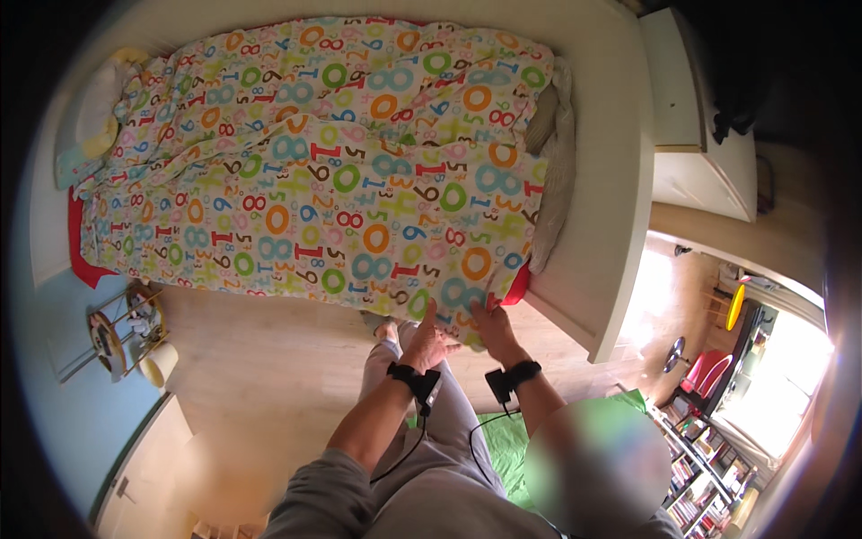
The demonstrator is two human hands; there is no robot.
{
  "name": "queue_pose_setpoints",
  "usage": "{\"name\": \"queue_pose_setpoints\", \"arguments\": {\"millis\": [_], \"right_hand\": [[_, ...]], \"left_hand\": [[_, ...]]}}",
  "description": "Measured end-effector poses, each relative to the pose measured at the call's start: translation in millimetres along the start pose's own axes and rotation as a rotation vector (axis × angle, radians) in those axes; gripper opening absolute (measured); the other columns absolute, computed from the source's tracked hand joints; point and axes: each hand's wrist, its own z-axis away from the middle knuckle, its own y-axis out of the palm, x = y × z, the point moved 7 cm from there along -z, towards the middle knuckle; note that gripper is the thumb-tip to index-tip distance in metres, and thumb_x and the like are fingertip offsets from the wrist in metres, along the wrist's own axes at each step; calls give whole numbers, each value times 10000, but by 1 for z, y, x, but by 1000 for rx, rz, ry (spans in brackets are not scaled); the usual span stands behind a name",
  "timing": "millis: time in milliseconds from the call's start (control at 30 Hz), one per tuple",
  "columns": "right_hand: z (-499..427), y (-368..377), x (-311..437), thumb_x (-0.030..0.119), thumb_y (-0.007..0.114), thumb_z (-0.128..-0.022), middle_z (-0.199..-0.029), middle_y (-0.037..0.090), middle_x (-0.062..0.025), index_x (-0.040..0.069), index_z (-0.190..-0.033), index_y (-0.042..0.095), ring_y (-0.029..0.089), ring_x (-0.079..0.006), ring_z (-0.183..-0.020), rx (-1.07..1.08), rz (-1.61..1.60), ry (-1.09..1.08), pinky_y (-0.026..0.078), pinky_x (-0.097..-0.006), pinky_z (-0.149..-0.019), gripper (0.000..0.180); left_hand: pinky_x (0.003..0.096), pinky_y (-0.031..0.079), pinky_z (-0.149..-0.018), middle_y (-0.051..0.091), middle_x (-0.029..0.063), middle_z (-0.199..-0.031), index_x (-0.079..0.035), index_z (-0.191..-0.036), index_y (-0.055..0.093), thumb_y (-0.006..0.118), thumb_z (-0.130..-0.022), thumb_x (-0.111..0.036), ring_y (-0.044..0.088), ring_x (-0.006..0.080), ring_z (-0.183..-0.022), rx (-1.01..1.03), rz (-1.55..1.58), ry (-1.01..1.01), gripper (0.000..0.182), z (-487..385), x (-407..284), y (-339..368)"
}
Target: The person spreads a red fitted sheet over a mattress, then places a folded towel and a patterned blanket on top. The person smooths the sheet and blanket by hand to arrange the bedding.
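A duvet with a colourful number print [296, 195] lies spread over the bed, its near edge hanging down the side. My left hand [427, 345] is at this near edge, thumb on the cloth and fingers partly spread; how firmly it grips is unclear. Close by on the right, my right hand [498, 330] pinches the duvet's near corner. Red fabric [517, 286] shows beneath the duvet beside that corner. A grey rumpled cloth [557, 182] lies along the right end of the bed. Both wrists wear black straps with small cabled devices.
A pale bed end panel [606, 269] stands right of the bedding. At left are a pillow [101, 108], a round-tiered stand [111, 340] and a door [145, 471]. Green fabric [505, 448] lies on the floor near my legs. Bookshelves [707, 471] stand at lower right.
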Motion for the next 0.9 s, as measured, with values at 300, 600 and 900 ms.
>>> {"name": "queue_pose_setpoints", "arguments": {"millis": [300,600,900], "right_hand": [[75,-29,83,536,715,-964,-1157,728,-43,65,-1325,666,711,-174,-973,140,278,295,567,-313,-762,595],[-174,-39,241,503,666,-1008,-1184,699,-58,72,-1398,606,684,-197,-960,76,-258,-13,588,-394,-816,584],[-343,-43,406,428,687,-1007,-1252,709,-80,61,-1412,598,712,-252,-1040,417,84,-743,621,-404,-835,554]], "left_hand": [[428,646,-886,680,145,-1258,10,-1389,548,589,-1062,-102,717,284,-1105,-9,390,321,348,71,21,47],[407,537,-1083,633,127,-1426,-10,-1492,494,687,-986,-44,640,217,-1271,-66,-540,646,543,204,113,26],[348,569,-1005,713,131,-1302,35,-1391,606,642,-1034,-129,695,223,-1166,-371,434,462,395,197,147,50]]}}
